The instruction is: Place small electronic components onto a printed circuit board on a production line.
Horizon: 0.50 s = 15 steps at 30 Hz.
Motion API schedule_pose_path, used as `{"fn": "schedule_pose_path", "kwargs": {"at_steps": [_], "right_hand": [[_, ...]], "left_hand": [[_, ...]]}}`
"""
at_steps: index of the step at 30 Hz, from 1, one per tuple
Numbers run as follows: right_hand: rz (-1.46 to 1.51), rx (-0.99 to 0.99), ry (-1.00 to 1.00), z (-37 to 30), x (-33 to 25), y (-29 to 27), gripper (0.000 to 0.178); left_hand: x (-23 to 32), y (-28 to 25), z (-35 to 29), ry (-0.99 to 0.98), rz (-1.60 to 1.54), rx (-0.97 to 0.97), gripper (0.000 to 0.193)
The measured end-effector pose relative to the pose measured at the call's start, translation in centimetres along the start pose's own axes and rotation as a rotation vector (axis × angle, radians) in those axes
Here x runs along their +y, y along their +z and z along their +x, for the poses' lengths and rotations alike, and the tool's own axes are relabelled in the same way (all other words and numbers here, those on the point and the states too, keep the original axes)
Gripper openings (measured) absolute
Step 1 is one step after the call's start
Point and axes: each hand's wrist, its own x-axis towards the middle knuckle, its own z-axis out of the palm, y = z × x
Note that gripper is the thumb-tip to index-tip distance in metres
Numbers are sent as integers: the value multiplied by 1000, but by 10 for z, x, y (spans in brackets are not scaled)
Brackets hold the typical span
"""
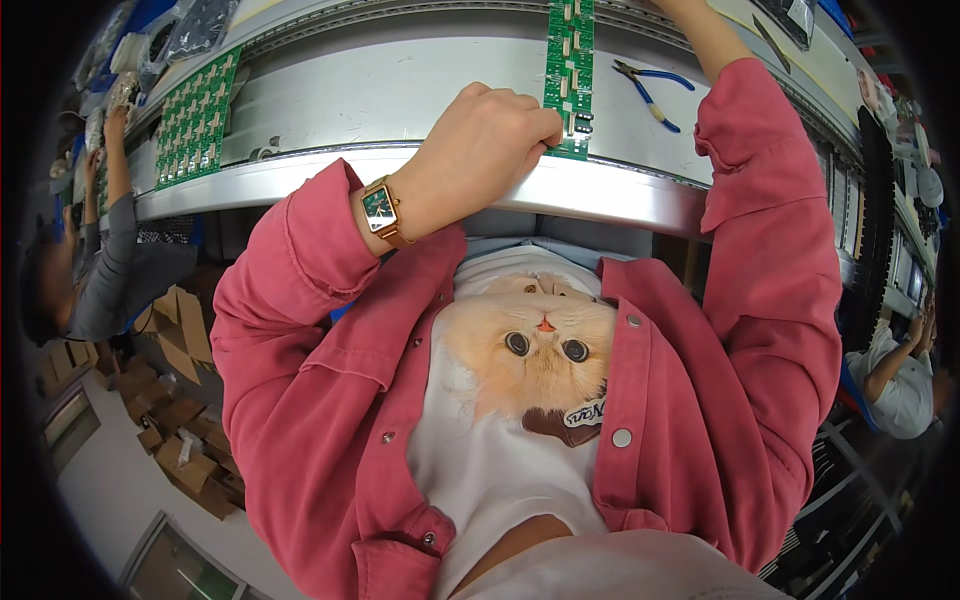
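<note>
A long green circuit board [569, 70] with rows of pale connectors lies across the rails of the metal bench. Near its lower end sits a small black component [583, 123]. My left hand [488, 137], a watch at its wrist, is closed, with thumb and forefinger at the left edge of the board by that component. What lies between the fingertips is mostly hidden. My right forearm [708, 35] reaches past the top edge of the picture, so the hand is out of sight. Blue-handled cutters [655, 92] lie to the right of the board.
Another panel of green boards [197, 120] rests on the rails at the left. Tweezers [771, 44] lie at the far right. A person in grey [110, 265] works on the left, another in white [900, 385] on the right. Cardboard boxes [185, 440] stand on the floor behind.
</note>
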Motion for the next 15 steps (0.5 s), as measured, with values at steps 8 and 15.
{"fn": "schedule_pose_path", "kwargs": {"at_steps": [8, 15], "right_hand": [[-8, 7, 23, 1, -1, 11, 15], [215, 138, -85, 0, -1, 10, 14]], "left_hand": [[0, 2, -3, -1, 34, 5, 8], [0, 0, -2, 9, 38, -12, 8]]}}
